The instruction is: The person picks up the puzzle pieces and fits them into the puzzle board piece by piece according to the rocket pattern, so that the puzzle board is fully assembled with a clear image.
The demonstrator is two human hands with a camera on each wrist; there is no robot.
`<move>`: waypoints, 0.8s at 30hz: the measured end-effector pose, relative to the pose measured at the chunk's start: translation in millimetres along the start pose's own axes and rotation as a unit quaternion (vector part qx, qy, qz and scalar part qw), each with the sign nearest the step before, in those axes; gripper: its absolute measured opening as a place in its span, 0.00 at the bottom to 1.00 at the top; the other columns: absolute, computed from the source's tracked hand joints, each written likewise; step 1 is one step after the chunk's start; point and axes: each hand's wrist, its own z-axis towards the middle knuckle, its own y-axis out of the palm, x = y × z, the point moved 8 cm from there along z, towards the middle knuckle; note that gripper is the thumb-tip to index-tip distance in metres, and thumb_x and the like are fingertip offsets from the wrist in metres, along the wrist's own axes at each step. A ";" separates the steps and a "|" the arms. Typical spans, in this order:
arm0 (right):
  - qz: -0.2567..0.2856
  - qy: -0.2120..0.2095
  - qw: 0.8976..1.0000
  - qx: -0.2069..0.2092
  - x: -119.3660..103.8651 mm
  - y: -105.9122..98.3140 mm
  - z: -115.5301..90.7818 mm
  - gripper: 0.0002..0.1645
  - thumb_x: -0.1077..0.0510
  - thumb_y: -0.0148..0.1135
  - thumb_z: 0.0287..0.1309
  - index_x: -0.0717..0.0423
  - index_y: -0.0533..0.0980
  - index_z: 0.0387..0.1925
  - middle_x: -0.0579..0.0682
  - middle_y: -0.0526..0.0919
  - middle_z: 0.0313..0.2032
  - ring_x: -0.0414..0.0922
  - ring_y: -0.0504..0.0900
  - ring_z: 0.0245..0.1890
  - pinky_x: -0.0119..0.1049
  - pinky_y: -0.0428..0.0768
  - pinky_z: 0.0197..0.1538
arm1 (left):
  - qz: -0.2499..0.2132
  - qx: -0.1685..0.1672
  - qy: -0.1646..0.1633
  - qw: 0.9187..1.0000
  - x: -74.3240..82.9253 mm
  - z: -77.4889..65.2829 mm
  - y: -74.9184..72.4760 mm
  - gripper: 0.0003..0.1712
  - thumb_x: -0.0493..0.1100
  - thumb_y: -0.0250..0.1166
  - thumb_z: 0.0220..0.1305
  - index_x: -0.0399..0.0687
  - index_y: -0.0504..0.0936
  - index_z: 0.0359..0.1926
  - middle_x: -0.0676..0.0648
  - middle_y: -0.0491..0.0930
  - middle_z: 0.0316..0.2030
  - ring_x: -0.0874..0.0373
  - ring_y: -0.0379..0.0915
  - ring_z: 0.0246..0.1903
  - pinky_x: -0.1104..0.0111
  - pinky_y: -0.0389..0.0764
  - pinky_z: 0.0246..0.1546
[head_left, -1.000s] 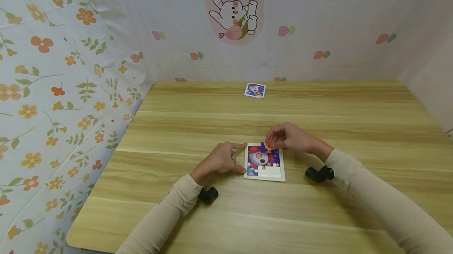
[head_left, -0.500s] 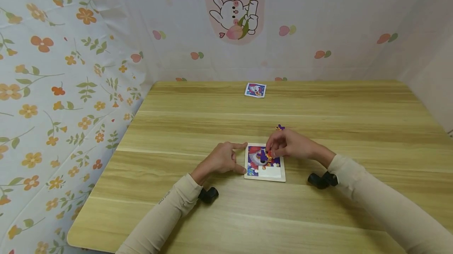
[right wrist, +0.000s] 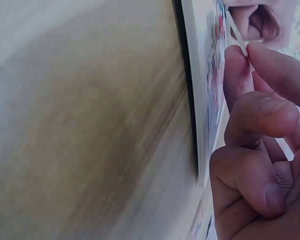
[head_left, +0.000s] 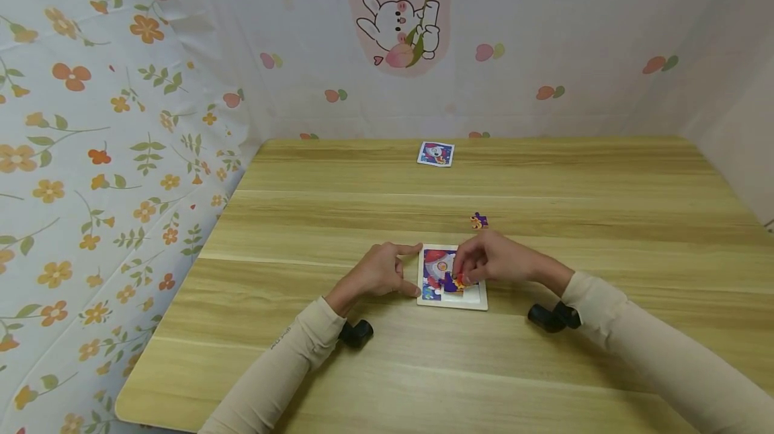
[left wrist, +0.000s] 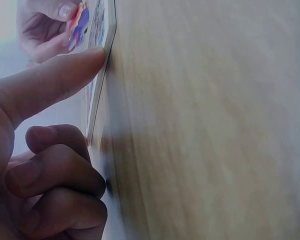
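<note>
A small jigsaw puzzle board (head_left: 483, 301) with a pale frame lies on the table, showing a white and red cartoon figure. My left hand (head_left: 379, 269) touches its left edge, index finger at the far corner and thumb at the near one; the other fingers are curled in the left wrist view. My right hand (head_left: 498, 258) pinches a purple and orange puzzle piece (head_left: 450, 284) between thumb and fingertips, over the bare white lower part of the board. Seen edge-on in the right wrist view, that piece (right wrist: 236, 31) is thin and tilted.
Beyond the board lies a loose purple and yellow puzzle piece (head_left: 480, 221). A small picture card (head_left: 436, 154) with the same figure rests near the table's back edge. A patterned cloth (head_left: 290, 37) hangs behind and at the left of the wooden table (head_left: 302, 219).
My right hand has carried the pinched piece from the board's upper edge toward its lower part. The loose piece beyond the board has come into view from behind it. My left hand stays put.
</note>
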 end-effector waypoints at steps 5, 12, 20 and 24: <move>-0.005 0.003 1.000 -0.008 -2.4 7.1 -2.0 0.06 0.65 0.66 0.60 0.53 0.84 0.37 0.47 0.85 0.33 0.39 0.78 0.30 0.30 0.79 0.37 | 0.000 0.002 0.003 1.000 0.7 -0.4 -0.3 0.49 0.40 0.81 0.46 0.50 0.71 0.71 0.56 0.68 0.11 0.66 0.59 0.14 0.72 0.61 0.19; -0.017 -0.003 1.000 -0.002 -5.0 11.2 -3.1 0.07 0.66 0.65 0.60 0.53 0.84 0.36 0.45 0.84 0.31 0.38 0.77 0.29 0.29 0.78 0.35 | 0.000 -0.001 0.006 1.000 1.0 -0.1 -0.5 0.49 0.40 0.80 0.46 0.49 0.70 0.71 0.56 0.68 0.12 0.65 0.59 0.14 0.72 0.62 0.20; -0.052 -0.018 0.998 0.011 -10.3 12.2 -1.5 0.08 0.67 0.65 0.60 0.53 0.85 0.35 0.44 0.85 0.31 0.35 0.78 0.29 0.29 0.80 0.37 | 0.002 -0.002 0.007 1.000 0.0 0.3 -0.1 0.49 0.40 0.80 0.47 0.49 0.70 0.71 0.57 0.67 0.12 0.65 0.58 0.14 0.72 0.61 0.19; -0.069 -0.030 0.997 0.017 -14.6 13.3 -1.4 0.07 0.68 0.65 0.59 0.54 0.85 0.34 0.44 0.85 0.30 0.34 0.77 0.28 0.28 0.79 0.34 | 0.002 -0.002 0.009 1.000 0.5 -0.4 -0.5 0.49 0.40 0.80 0.47 0.49 0.70 0.71 0.57 0.67 0.12 0.65 0.58 0.14 0.73 0.61 0.18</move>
